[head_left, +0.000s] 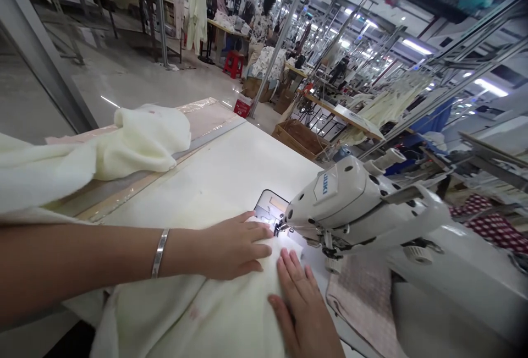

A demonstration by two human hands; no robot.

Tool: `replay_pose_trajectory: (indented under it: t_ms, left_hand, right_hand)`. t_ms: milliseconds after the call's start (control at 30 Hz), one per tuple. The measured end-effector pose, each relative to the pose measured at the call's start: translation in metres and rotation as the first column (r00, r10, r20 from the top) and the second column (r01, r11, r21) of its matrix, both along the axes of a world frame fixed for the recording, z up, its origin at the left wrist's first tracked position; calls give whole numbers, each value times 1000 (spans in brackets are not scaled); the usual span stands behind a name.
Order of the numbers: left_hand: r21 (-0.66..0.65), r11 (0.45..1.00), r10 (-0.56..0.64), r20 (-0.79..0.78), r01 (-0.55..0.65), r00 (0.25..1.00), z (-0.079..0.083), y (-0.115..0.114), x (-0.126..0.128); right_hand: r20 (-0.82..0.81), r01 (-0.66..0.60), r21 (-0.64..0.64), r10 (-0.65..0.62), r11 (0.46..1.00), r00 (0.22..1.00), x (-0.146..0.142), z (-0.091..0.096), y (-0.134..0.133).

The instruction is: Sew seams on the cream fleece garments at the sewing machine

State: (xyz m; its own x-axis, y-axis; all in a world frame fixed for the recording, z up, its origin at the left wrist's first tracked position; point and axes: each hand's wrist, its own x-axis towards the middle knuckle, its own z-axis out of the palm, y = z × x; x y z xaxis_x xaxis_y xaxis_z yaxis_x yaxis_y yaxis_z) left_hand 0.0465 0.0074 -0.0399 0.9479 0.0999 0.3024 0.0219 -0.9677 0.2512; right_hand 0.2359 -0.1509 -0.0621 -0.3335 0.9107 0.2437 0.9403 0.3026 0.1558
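Observation:
Cream fabric [243, 308] drapes over the near edge of the white sewing table [214, 182] and runs up to the presser foot [278, 229] of a white sewing machine [342, 193]. My left hand [235, 245], with a silver bracelet at the wrist, lies flat on the cloth, its fingertips close beside the foot. On the same cloth, nearer to me and right of the foot, rests my right hand [301, 297] with its fingers stretched out. A small lamp lights the needle area. The fabric edge under the foot is too small to make out.
Bunched cream cloth [144, 138] lies on the table's left side. A folded checked cloth [363, 297] sits below the machine arm. Beyond the table stand a metal pole [274, 44], a cardboard box [301, 135], a red stool [234, 64] and a person [262, 25] among other workstations.

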Motion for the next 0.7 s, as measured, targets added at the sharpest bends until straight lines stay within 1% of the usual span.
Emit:
replay_pose_trajectory:
  t_ms: [100,333,467,567,633,700]
  left_hand:
    - [0,1000,5,-10,-5,1000,0,2,2]
    - [35,999,20,-23,-19,1000,-1,18,15]
    - [-10,997,79,-17,-79,997,-5,24,18]
    - [-58,991,119,-26,-121,993,-8,30,21]
    - [-72,991,113,-38,-115,993,-8,34,24]
    - [-87,990,105,-44,-108,994,-7,37,26]
  right_hand:
    - [29,6,-29,-5,1000,1000,10,-4,3]
    - [-31,77,-46,-79,996,996,8,12,22]
    - [-33,93,-99,-97,991,995,14,9,24]
    - [-42,194,-214,-207,957,977,21,3,27]
    - [-49,260,-298,-287,918,957,23,2,30]
    - [-48,287,-348,-322,892,945,23,3,32]
